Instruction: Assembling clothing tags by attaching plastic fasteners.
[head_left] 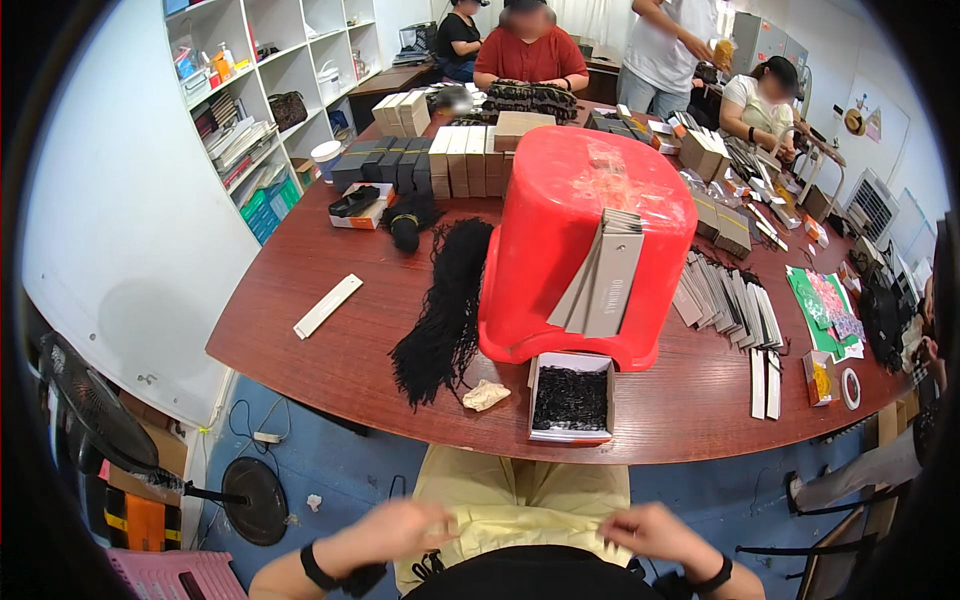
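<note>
Both my hands are low over my lap, at the pale yellow trousers (525, 525). My left hand (395, 528) is by the cloth on the left, its fingers smeared by motion. On the right, the curled fingers of my right hand (650, 530) pinch the cloth's edge. Ahead on the table stands a red plastic stool (540, 225) with tape on its top. A fan of grey tags (612, 285) leans on its side. Before it sits an open white box (571, 436) of small black pieces. Black cords (445, 310) lie left of the stool, near a crumpled cream scrap (486, 395).
A lone pale tag (328, 306) lies on the table's left. Stacked tag bundles (465, 160) stand behind. Rows of corded tags (735, 300) and a tape roll (851, 389) are at right. A black fan (100, 410) stands at left. Several people sit or stand across the table.
</note>
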